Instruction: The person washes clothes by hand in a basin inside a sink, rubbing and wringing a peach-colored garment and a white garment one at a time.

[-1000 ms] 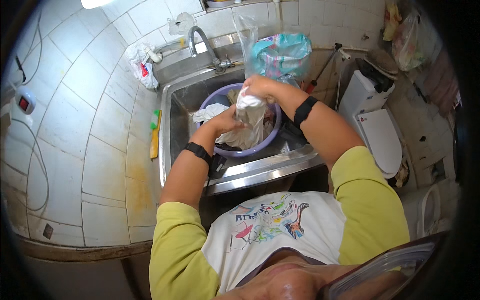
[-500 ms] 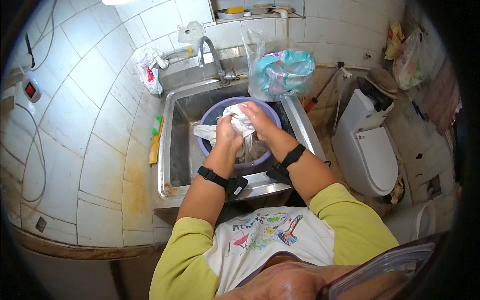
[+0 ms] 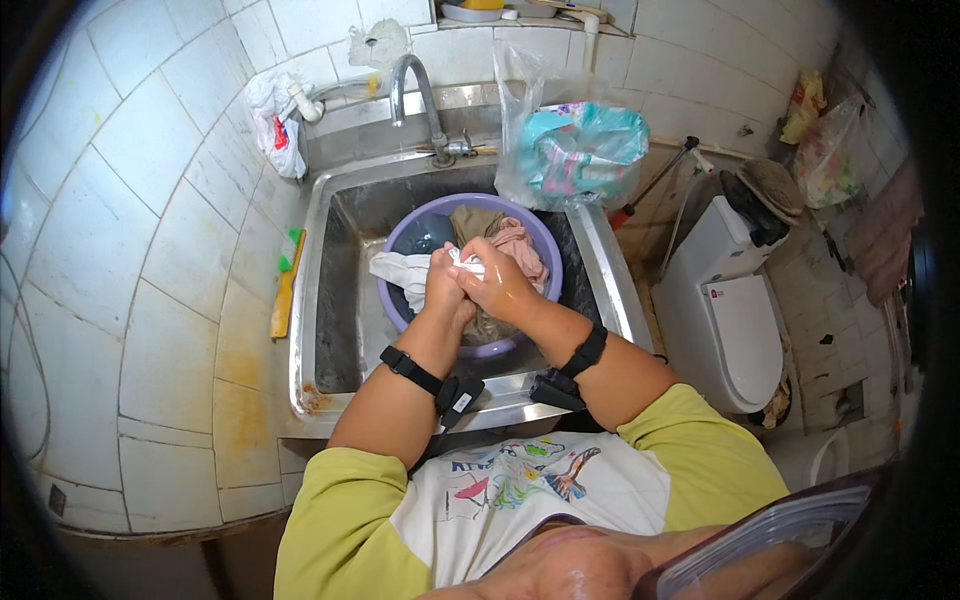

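Observation:
A white cloth (image 3: 400, 272) is bunched between my two hands over a purple basin (image 3: 490, 350). My left hand (image 3: 445, 285) is closed around it, and a loose part of the cloth hangs out to the left across the basin's rim. Pressed up against the left, my right hand (image 3: 502, 285) grips the bunched part, its skin wet. Inside the basin, partly hidden by my hands, lie a pink cloth (image 3: 520, 246), an olive-brown cloth (image 3: 474, 222) and something dark blue (image 3: 424, 233).
The basin stands in a metal sink (image 3: 306, 270) below a curved faucet (image 3: 436, 120). A teal plastic bag (image 3: 585, 150) sits at the back right corner. Against the left wall leans a yellow-handled brush (image 3: 284, 300). A white toilet (image 3: 745, 330) stands to the right.
My hands have come lower and closer together, squeezing the white cloth into a tighter bunch. The pink and olive-brown cloths behind them now show.

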The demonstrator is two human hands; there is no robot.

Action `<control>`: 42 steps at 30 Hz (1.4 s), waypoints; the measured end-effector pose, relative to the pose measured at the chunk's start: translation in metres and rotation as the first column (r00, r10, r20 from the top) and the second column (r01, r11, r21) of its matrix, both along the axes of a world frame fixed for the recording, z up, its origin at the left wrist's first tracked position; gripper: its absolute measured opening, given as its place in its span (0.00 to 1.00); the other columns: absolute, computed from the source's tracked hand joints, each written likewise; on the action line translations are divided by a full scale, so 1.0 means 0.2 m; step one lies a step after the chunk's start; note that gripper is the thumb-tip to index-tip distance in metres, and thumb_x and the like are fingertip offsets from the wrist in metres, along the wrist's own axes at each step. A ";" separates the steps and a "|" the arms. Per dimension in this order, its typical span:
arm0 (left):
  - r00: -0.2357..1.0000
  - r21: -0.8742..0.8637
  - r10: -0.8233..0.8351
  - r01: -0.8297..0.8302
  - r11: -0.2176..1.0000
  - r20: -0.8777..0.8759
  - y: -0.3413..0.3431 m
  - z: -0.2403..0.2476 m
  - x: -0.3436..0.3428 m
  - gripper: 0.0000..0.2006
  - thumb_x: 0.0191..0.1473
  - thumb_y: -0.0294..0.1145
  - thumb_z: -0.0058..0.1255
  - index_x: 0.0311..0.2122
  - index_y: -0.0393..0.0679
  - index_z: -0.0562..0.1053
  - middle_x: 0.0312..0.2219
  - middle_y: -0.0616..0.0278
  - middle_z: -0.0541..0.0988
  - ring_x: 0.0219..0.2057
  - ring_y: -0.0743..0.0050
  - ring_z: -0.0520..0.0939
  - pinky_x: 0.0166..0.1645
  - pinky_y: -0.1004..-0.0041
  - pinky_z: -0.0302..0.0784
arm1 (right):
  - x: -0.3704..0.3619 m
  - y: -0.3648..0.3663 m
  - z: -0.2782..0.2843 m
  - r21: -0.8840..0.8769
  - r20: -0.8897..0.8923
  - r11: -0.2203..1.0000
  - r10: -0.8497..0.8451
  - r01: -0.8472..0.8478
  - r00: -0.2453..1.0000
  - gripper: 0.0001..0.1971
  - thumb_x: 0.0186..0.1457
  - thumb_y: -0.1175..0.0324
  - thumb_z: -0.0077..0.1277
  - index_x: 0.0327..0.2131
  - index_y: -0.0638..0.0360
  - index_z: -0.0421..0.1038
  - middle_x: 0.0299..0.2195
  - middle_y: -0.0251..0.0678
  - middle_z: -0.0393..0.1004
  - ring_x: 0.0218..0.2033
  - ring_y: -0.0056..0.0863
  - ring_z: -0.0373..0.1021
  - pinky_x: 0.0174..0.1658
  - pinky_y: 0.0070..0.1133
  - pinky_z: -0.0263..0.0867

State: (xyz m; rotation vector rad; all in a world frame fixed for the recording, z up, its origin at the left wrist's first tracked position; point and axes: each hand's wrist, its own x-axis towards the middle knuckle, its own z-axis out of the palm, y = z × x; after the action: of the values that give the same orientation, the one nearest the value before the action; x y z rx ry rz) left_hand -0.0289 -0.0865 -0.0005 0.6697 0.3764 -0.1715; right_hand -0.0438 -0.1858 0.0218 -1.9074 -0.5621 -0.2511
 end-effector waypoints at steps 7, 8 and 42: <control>0.996 0.059 -0.040 0.035 0.998 0.084 -0.11 -0.02 -0.06 0.18 0.62 0.45 0.27 0.42 0.42 0.64 0.36 0.58 0.74 0.36 0.64 0.76 0.43 0.62 0.74 | 0.19 -0.09 -0.15 -0.121 -0.023 0.967 -0.227 0.222 0.974 0.13 0.54 0.62 0.45 0.27 0.65 0.65 0.22 0.51 0.68 0.26 0.46 0.67 0.29 0.32 0.60; 0.985 0.097 -0.088 0.074 0.992 0.147 -0.11 -0.05 -0.05 0.18 0.62 0.45 0.28 0.42 0.43 0.64 0.35 0.58 0.74 0.36 0.65 0.76 0.42 0.62 0.74 | 0.23 -0.12 -0.22 -0.113 0.040 0.964 -0.236 0.239 0.971 0.13 0.54 0.62 0.45 0.27 0.65 0.65 0.22 0.50 0.67 0.25 0.45 0.66 0.29 0.32 0.60; 0.960 0.348 -0.230 0.164 0.923 0.158 -0.11 -0.05 -0.05 0.18 0.60 0.44 0.32 0.44 0.39 0.66 0.36 0.56 0.73 0.38 0.66 0.75 0.40 0.67 0.72 | 0.26 -0.15 -0.23 -0.209 0.015 0.954 -0.215 0.214 0.976 0.18 0.54 0.57 0.43 0.25 0.64 0.69 0.23 0.52 0.70 0.28 0.50 0.67 0.32 0.35 0.61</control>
State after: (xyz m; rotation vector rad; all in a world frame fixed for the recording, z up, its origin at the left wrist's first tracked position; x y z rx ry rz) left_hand -0.0382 -0.1080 -0.0099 1.0523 0.1454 -0.2352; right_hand 0.0090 -0.2162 -0.0244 -2.1767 -0.3865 -0.3350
